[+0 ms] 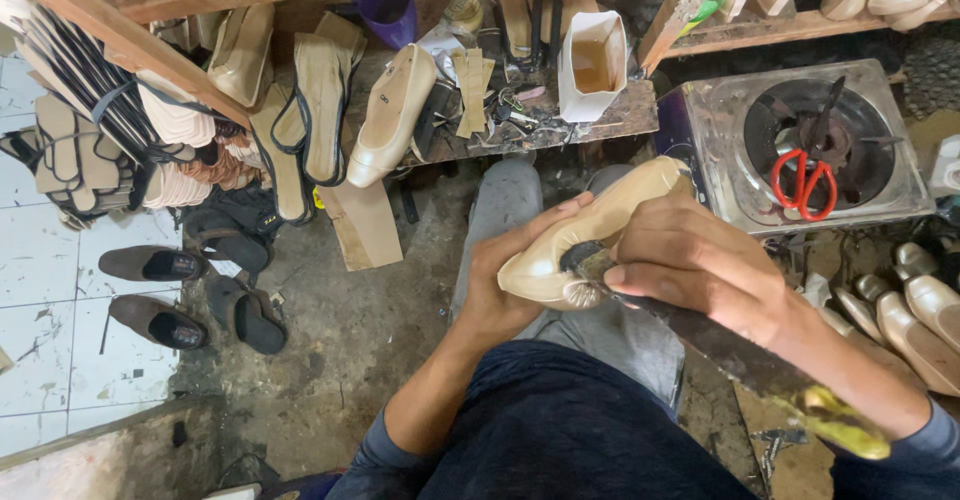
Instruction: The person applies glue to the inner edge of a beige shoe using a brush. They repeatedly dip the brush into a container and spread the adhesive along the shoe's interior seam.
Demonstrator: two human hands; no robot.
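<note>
Cream shoe [590, 230]: I see it held over the lap, toe pointing down toward my left hand [505, 280], which closes around the toe and sole from below; thumb lying along the upper. My right hand [690, 260] is clenched on a long dark-stained brush [720, 345], its yellow handle end trailing back past the wrist; the bristle head touches the shoe just beside the left thumb. Beyond the right hand, a metal stove [720, 130] carries red-handled scissors [803, 182] on its burner; right of that hand, a row of pale shoes [915, 325] lies on the floor. Beyond the left hand, a workbench [630, 110] bears a white container [592, 65] and another cream shoe [392, 115]; farther left of it, dark sandals [160, 295] rest on the floor.
</note>
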